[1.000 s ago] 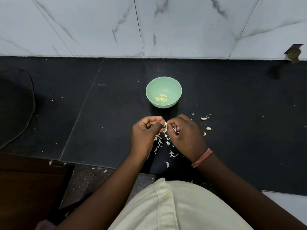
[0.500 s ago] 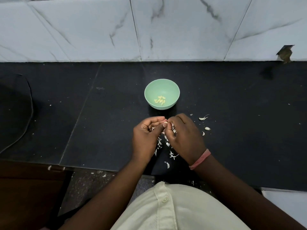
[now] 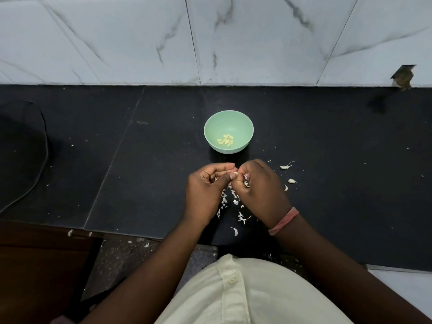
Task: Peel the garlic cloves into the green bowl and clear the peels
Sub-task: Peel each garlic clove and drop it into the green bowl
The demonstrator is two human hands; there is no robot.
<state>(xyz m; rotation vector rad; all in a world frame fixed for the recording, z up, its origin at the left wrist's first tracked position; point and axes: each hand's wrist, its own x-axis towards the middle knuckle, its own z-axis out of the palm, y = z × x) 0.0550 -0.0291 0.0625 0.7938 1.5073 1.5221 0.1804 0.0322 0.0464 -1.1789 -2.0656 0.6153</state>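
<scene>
Both hands are meeting just in front of the green bowl (image 3: 228, 131). The left hand (image 3: 208, 191) is pinching the garlic clove (image 3: 235, 173) between thumb and curled fingers; the right hand (image 3: 261, 187) is curling its fingertips against the same clove. Compared with a second ago, the grip is barely shifting, so stripping is probably continuing. The clove is mostly hidden; its long axis cannot be determined. Peels (image 3: 235, 202) are lying on the black counter (image 3: 350, 183) below; unpeeled cloves (image 3: 285, 166) are waiting right of the hands.
</scene>
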